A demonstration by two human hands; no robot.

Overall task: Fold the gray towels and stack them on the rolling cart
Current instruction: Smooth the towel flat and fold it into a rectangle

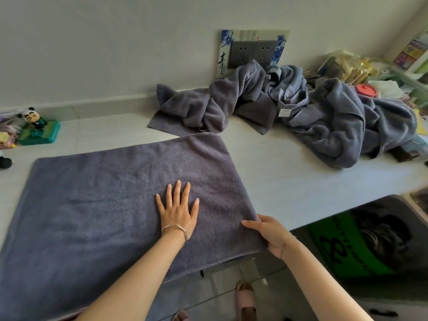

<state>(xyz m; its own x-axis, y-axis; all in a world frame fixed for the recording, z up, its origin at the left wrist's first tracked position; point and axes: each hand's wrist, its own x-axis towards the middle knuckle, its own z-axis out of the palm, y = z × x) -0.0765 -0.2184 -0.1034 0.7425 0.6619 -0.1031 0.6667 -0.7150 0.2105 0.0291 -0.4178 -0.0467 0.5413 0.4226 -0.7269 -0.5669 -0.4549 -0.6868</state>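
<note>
Gray towel (104,205) flat on worktop (289,181): your left hand (178,212) pins it, fingers (177,191) spread, presumably so your right hand (272,235), pinching the right edge, can fold it.

Gray towel (111,205) spread flat on desk (289,177), near left. Left grip (177,212) flat on it, fingers spread. Right grip (271,235) pinches its near right edge. Crumpled towel pile (312,112) far right, panda toy (34,119) far left.
</note>
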